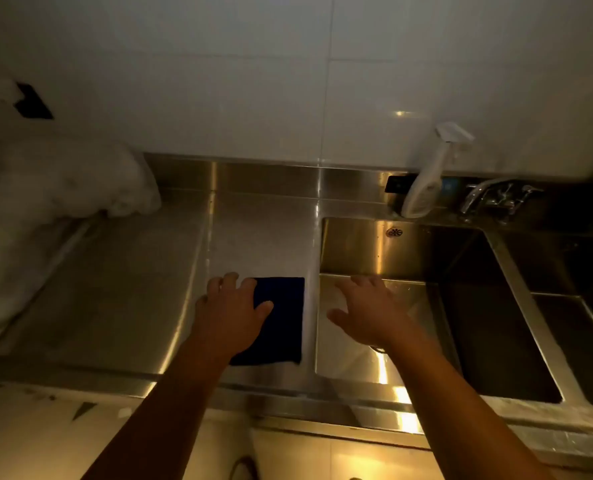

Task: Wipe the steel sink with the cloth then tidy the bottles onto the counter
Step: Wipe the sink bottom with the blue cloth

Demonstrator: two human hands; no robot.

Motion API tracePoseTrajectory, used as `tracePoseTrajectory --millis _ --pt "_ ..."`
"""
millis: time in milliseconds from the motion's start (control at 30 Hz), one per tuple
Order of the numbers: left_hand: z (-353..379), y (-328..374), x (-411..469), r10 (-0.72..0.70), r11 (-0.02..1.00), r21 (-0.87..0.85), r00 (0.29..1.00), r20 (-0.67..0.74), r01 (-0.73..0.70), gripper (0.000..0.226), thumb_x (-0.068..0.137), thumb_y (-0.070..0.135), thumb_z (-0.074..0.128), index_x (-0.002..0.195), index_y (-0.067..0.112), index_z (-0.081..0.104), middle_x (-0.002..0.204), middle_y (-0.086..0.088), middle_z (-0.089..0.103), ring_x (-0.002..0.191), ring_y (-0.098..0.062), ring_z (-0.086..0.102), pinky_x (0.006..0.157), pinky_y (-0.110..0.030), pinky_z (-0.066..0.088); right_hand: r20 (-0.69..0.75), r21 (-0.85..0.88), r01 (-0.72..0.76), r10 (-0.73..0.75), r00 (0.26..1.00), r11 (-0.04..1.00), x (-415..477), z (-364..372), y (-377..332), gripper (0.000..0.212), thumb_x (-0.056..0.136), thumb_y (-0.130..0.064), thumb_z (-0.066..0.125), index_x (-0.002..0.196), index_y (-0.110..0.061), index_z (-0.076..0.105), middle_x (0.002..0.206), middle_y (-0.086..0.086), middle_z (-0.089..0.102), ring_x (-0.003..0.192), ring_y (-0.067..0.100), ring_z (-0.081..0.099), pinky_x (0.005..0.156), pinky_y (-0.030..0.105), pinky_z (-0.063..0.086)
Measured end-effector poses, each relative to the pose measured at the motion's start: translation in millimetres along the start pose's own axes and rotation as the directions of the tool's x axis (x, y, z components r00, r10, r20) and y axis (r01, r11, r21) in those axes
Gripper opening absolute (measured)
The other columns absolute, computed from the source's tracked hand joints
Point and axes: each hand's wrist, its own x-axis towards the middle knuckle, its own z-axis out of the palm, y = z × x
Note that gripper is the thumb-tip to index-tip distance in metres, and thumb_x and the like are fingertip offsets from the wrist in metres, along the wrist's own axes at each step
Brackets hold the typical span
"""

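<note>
- Flat on the steel counter [115, 289], just left of the sink [357, 247], lies the dark blue cloth [284, 323].
- Left hand [231, 306]: fingers spread loosely over the cloth's left edge, grasping nothing.
- Right hand [367, 310]: relaxed and spread above the basin, holding nothing.
- 1 white spray bottle [424, 188] leans at the sink's back rim, beside the faucet [489, 195].

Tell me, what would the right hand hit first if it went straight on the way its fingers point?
Likely the back wall of the steel sink, though how high the right hand hovers is unclear.
</note>
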Motion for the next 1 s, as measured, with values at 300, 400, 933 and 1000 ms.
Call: tracePoseTrajectory --millis 300,400,933,1000 --pt "-2 -78 51 0.093 0.996 0.013 0.994 0.049 -0.094 0.055 0.094 0.052 0.041 0.141 0.025 0.036 0.153 -0.007 0.026 0.141 -0.029 0.019 0.111 -0.047 0.029 0.042 0.031 -0.116 0.114 0.993 0.993 37 52 -70 0.063 0.093 -0.046 0.051 0.147 -0.024 0.028 0.157 0.007 0.020 0.144 0.032 0.014 0.114 0.048 0.019" --pt "5 -93 62 0.117 0.993 -0.006 0.990 0.075 -0.117 0.054 0.094 0.051 0.042 0.141 0.024 0.037 0.153 -0.008 0.026 0.141 -0.029 0.019 0.110 -0.047 0.029 0.043 0.002 -0.119 0.119 0.992 0.993 49 73 -85 0.067 0.092 -0.045 0.053 0.148 -0.024 0.024 0.157 0.009 0.015 0.143 0.033 0.012 0.114 0.048 0.016" --pt "37 -105 94 0.099 0.995 -0.042 0.981 0.167 -0.094 0.053 0.094 0.050 0.042 0.140 0.024 0.038 0.152 -0.008 0.028 0.139 -0.028 0.022 0.110 -0.045 0.032 0.202 -0.022 -0.056 0.059 0.978 0.998 99 144 -88 0.101 0.079 -0.054 0.066 0.149 -0.040 -0.006 0.159 0.006 -0.018 0.143 0.037 -0.015 0.111 0.063 0.011" --pt "41 -100 96 0.102 0.994 -0.048 0.979 0.177 -0.095 0.053 0.094 0.050 0.042 0.140 0.023 0.039 0.151 -0.008 0.029 0.139 -0.028 0.022 0.110 -0.045 0.032 0.180 -0.030 -0.047 0.052 0.982 0.998 99 148 -87 0.100 0.079 -0.054 0.065 0.149 -0.039 -0.006 0.159 0.006 -0.016 0.143 0.038 -0.013 0.110 0.063 0.015"
